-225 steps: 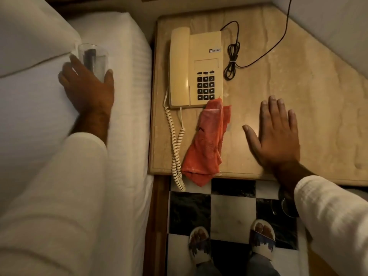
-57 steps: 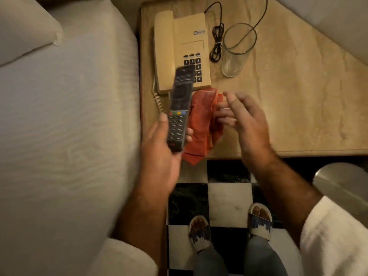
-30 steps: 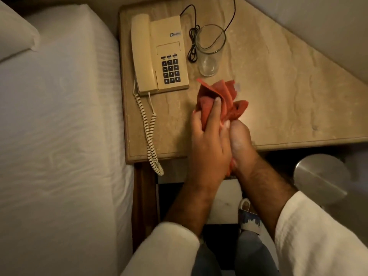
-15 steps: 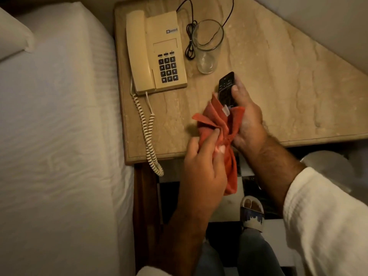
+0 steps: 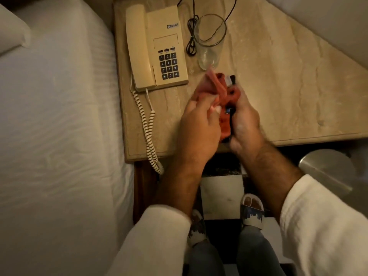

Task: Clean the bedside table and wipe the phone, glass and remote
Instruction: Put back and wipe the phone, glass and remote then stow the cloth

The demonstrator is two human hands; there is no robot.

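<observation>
Left grip: we see our left hand (image 5: 196, 128) pinched shut on the orange-red cloth (image 5: 216, 90), pressing it against the remote.
Right grip: our right hand (image 5: 246, 120) is wrapped closed around the black remote (image 5: 232, 79), only its top end and a sliver of its side showing past the cloth.
Remote: held above the bench's near edge, long axis running 6 to 12 o'clock, mostly covered by the cloth.
Cloth: bunched between both hands, a blurred flap sticking up toward 11 o'clock, just below the glass.
Glass: the clear tumbler (image 5: 209, 42) stands upright on the bench at 12 o'clock from our hands, apart from them.
Phone: the cream corded telephone (image 5: 157, 48) sits at 10 o'clock from our hands, handset in its cradle, its coiled cord (image 5: 148, 126) trailing over the bench's front edge.
Cable: a thin black cable (image 5: 192, 36) lies bundled between telephone and tumbler.
Bench: the beige marble bench (image 5: 288, 86) stands beside the white bed (image 5: 55, 116), at 9 o'clock.
</observation>
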